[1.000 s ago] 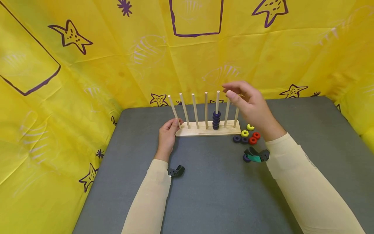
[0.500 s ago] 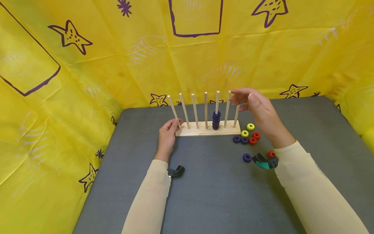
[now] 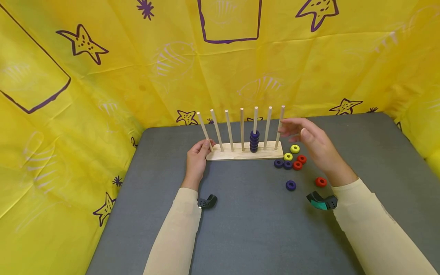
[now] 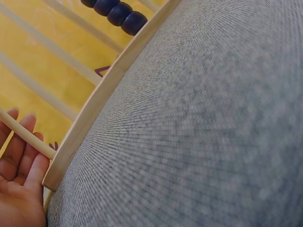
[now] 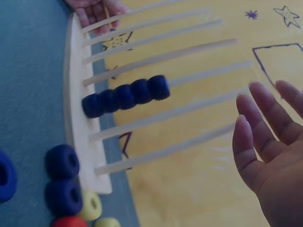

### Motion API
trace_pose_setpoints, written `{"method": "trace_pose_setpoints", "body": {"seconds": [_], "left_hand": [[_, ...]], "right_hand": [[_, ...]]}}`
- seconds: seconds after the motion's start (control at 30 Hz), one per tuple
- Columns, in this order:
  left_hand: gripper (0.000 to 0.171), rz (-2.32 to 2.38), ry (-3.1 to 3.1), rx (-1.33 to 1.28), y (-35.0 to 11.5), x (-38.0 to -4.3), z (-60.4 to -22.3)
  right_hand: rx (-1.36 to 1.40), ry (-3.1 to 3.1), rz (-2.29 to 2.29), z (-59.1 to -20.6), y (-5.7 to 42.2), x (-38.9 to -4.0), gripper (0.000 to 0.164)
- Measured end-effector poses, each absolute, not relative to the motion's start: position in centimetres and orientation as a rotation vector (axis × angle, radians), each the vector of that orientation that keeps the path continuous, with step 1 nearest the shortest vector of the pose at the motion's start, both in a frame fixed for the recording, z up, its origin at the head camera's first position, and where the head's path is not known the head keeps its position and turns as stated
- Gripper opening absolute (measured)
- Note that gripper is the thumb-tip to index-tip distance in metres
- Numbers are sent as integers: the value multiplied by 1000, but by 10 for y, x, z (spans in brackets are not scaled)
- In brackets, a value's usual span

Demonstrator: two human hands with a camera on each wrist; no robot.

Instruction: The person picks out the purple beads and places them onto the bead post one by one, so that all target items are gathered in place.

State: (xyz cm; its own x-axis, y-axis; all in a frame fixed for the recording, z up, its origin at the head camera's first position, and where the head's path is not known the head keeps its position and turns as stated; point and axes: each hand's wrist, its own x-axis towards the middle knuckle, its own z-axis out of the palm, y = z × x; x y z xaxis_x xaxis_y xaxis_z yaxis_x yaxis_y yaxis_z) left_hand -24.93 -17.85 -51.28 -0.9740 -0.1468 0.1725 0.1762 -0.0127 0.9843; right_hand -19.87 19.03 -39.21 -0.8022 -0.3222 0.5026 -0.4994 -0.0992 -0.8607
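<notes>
A wooden stand bears a row of several upright pegs. One peg, right of the middle, carries a stack of several dark blue rings; the other pegs are bare. At the stand's left end, my left hand holds it, thumb on the near side of the leftmost peg and fingers behind. My right hand hovers beside the rightmost peg, fingers loosely bent, nothing in them. Below that hand lie loose rings: yellow ones, red ones and blue ones.
One blue ring and one red ring lie nearer to me, apart from the cluster. Grey cloth covers the table. A yellow patterned curtain hangs close behind and at both sides.
My right hand has drawn back from above the right-hand pegs, moving right and down, uncovering the rightmost peg and the loose red ring. The left hand and the stand have stayed still.
</notes>
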Motion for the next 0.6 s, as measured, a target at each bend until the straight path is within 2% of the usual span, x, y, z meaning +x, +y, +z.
{"method": "trace_pose_setpoints", "body": {"seconds": [0.23,0.6], "left_hand": [[36,-2083,-2034,-22,-178,-249,-513],[37,-2061,-2057,-15,-178,-248,-512]], "right_hand": [[881,-2098,1950,-410,199,-189,41],[831,-2242,1881,-437,210,-178,36]]}}
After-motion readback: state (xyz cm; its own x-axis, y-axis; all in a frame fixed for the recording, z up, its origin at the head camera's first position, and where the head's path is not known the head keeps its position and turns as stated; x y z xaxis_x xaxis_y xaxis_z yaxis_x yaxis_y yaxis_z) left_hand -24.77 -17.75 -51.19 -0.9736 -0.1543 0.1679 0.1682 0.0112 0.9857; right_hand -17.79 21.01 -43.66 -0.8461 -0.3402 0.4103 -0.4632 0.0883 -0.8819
